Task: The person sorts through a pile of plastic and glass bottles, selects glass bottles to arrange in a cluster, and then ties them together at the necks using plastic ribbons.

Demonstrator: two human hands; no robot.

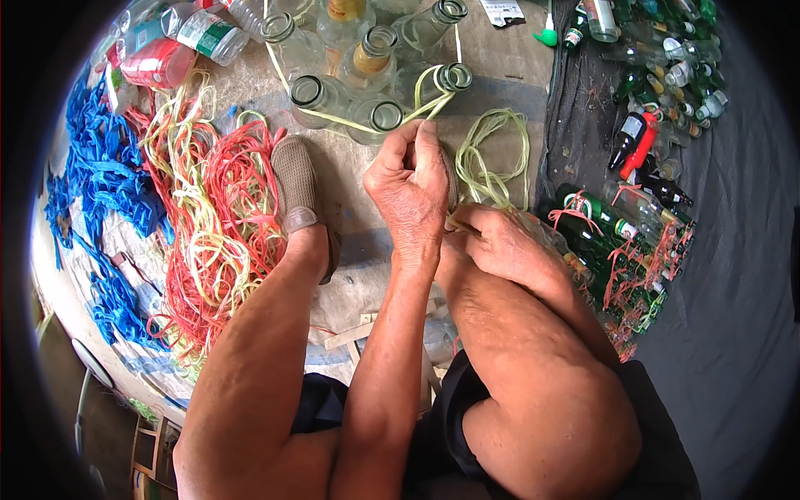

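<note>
Several clear glass bottles [372, 57] stand upright in a cluster at the top middle. A pale yellow-green plastic string [337, 122] runs around the outside of the group and loops by the right-hand bottle neck. My left hand [408, 179] is closed at the near side of the bottles, its thumb and forefinger pinching the string. Lower and to the right, my right hand [508, 246] rests by my right ankle with its fingers curled. A bit of pale strand shows at those fingertips; the rest of that grip is hidden. A loose coil of the same string [493, 158] lies beyond it.
Red and yellow plastic strings [221, 242] lie heaped left of my left shoe [297, 179]. Blue strips [112, 158] are piled farther left, below plastic bottles [212, 37]. Green bottles [583, 212], some tied with red string, lie at right beside a dark sheet [717, 275].
</note>
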